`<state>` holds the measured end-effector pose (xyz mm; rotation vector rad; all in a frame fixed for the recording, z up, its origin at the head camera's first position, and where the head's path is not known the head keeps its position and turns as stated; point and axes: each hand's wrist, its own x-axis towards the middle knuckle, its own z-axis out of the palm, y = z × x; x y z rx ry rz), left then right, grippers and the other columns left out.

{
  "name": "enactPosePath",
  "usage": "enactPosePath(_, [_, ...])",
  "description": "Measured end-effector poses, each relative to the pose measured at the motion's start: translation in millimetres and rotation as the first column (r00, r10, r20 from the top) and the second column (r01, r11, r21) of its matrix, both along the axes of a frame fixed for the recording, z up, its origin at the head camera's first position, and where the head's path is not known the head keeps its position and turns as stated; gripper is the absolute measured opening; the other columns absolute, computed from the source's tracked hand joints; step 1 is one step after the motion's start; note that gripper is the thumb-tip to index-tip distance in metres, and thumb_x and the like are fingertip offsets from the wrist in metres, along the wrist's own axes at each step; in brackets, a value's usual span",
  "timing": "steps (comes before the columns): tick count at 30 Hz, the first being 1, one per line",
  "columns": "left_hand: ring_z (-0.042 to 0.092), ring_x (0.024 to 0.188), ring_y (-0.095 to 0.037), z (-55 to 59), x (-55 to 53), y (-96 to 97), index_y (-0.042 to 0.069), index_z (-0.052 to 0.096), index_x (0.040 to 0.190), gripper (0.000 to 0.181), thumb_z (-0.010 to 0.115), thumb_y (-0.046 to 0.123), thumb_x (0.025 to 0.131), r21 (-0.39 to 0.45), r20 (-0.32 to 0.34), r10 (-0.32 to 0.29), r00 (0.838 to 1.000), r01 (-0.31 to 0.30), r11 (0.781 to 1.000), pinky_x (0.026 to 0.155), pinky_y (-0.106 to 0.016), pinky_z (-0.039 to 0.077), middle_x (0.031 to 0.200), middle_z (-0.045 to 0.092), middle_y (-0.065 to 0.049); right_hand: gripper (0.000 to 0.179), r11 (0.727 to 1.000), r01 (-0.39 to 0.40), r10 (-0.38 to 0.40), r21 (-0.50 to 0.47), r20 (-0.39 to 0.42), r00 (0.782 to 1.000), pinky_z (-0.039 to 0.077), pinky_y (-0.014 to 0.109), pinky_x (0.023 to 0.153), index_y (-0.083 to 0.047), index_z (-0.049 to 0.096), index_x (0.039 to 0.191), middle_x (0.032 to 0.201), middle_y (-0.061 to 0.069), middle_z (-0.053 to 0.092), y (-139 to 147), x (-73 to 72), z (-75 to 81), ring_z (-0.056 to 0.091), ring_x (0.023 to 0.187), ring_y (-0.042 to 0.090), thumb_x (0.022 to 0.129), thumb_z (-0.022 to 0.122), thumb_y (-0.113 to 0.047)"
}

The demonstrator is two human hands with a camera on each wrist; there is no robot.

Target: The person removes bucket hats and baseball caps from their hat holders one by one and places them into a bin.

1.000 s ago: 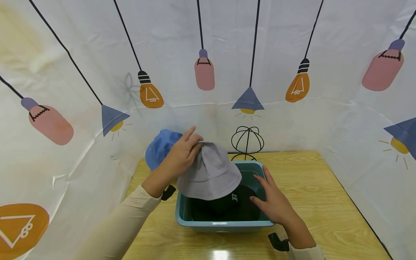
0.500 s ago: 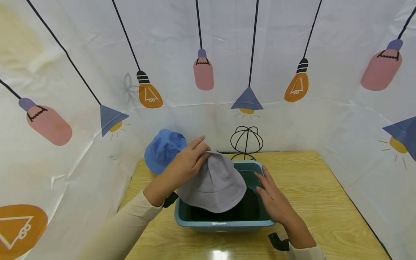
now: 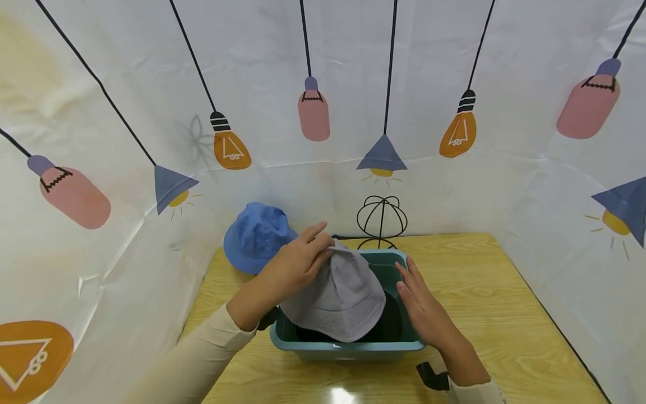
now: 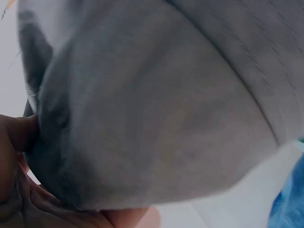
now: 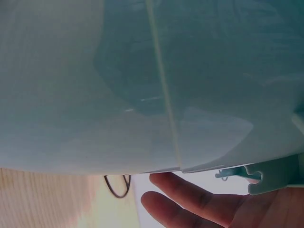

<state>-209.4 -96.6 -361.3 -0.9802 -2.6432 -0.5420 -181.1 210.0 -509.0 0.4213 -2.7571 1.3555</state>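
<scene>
My left hand pinches the crown of a grey bucket hat, whose brim hangs low over the teal plastic basin. In the left wrist view the grey hat fills most of the picture, with thumb and fingers at its lower left edge. Beneath it in the basin lies a black cap, mostly covered by the hat. My right hand rests along the basin's right rim, fingers fairly straight. The right wrist view shows the basin wall with two fingertips beside it.
A blue bucket hat sits at the table's back left, close behind my left hand. Behind the basin stands a black wire stand. The wood-patterned table meets a white printed sheet at the back and sides.
The grey hat has come down and slightly right with my left hand, hiding the black cap's white letter. More of the blue hat shows. The right hand has hardly moved.
</scene>
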Motion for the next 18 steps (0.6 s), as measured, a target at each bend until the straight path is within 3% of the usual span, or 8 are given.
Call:
enactPosePath(4, [0.076,0.095,-0.036,-0.8,9.1,4.7,0.023,0.063,0.122,0.018,0.052,0.03,0.11,-0.04,-0.091,0.014,0.996,-0.017,0.999,0.078,-0.047,0.062,0.155,0.052,-0.016,0.056,1.0,0.002,-0.002,0.018,0.003,1.0,0.018,0.083,0.111,-0.019,0.024,0.166,0.176,0.003,-0.005,-0.7,-0.4,1.0,0.009,0.159,0.047,0.114,0.029,-0.04])
enactPosePath(8, [0.076,0.084,-0.031,-2.0,11.7,8.1,0.023,0.063,0.118,0.016,0.051,0.031,0.11,-0.067,-0.145,0.043,0.988,-0.053,0.996,0.066,-0.044,0.06,0.154,0.054,-0.015,0.056,0.999,0.01,-0.01,0.03,0.002,1.0,0.019,0.082,0.112,-0.017,0.027,0.166,0.176,0.004,-0.004,-0.6,-0.4,2.2,0.01,0.158,0.047,0.114,0.031,-0.039])
enactPosePath(14, [0.06,0.055,-0.02,-11.0,4.0,7.4,0.021,0.061,0.108,0.016,0.051,0.032,0.11,-0.118,-0.165,0.084,0.983,-0.104,0.988,0.047,-0.032,0.044,0.152,0.056,-0.016,0.058,0.999,0.008,-0.008,0.035,0.006,1.0,0.019,0.081,0.113,-0.016,0.028,0.165,0.176,0.005,-0.004,0.5,0.5,3.0,0.009,0.159,0.047,0.114,0.031,-0.043])
enactPosePath(18, [0.05,0.051,-0.016,-18.4,-5.3,6.2,0.019,0.061,0.104,0.016,0.053,0.032,0.11,-0.145,-0.168,0.124,0.978,-0.149,0.978,0.045,-0.031,0.039,0.15,0.057,-0.016,0.059,0.999,0.01,-0.01,0.032,0.009,1.0,0.018,0.081,0.112,-0.016,0.027,0.165,0.176,0.004,-0.005,0.2,0.4,3.1,0.009,0.159,0.047,0.113,0.031,-0.044])
